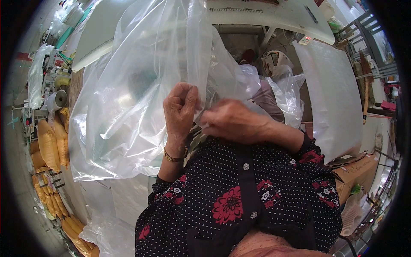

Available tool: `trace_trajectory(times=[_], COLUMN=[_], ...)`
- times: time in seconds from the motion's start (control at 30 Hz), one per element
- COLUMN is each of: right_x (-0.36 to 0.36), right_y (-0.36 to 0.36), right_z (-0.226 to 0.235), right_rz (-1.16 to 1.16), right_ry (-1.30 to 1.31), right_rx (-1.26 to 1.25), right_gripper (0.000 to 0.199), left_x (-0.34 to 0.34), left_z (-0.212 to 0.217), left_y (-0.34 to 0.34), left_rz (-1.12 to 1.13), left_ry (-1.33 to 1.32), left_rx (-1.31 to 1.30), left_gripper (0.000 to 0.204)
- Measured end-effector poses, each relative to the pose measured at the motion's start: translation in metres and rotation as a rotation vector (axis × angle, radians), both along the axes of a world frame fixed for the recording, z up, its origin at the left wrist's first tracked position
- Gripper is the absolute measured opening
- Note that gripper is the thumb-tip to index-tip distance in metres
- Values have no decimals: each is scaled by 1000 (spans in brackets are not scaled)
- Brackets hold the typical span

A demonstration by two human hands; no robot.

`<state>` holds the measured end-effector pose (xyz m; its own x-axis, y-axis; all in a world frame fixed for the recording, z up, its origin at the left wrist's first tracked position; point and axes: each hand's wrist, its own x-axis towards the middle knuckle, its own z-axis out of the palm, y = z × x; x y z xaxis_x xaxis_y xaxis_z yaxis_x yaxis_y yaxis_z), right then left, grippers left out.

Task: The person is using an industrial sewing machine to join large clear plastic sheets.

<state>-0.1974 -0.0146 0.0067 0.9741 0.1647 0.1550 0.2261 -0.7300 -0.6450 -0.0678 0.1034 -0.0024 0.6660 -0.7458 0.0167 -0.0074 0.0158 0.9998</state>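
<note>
Both hands' fingers (pixel 188 96) pinch clear plastic bag (pixel 128 98) edge (right hand (pixel 233 120) blurred).

A large bag (pixel 128 107) of thin, clear plastic film, glossy and creased, catches the light in pale streaks. The blouse (pixel 244 197) below it is soft, matt cloth, black with small white dots and red flowers, closed by smooth, shiny buttons. A bracelet (pixel 173 157) of polished yellow metal circles the left wrist. At the far side, the counter (pixel 265 15) has a smooth, white, faintly glossy top. At the left, yellow cushions (pixel 49 143) look wrapped in shiny film.
</note>
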Motion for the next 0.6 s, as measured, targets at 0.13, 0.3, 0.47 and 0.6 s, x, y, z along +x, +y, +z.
trace_trajectory(times=[0.13,0.3,0.47,0.6], right_x=[1,20,161,192], right_y=[-53,-73,-15,-30], right_z=[-3,-116,-145,-103], right_rz=[-549,-834,-777,-730], right_ry=[-326,-429,13,-135], right_rx=[98,-177,410,462], right_gripper=[47,98,83,78], left_x=[12,28,27,20], left_z=[1,36,107,192], left_y=[13,23,5,-2], left_rz=[124,353,367,-38], left_ry=[-177,-621,-1266,-1627], left_rx=[11,94,40,78], left_gripper=[9,8,5,8])
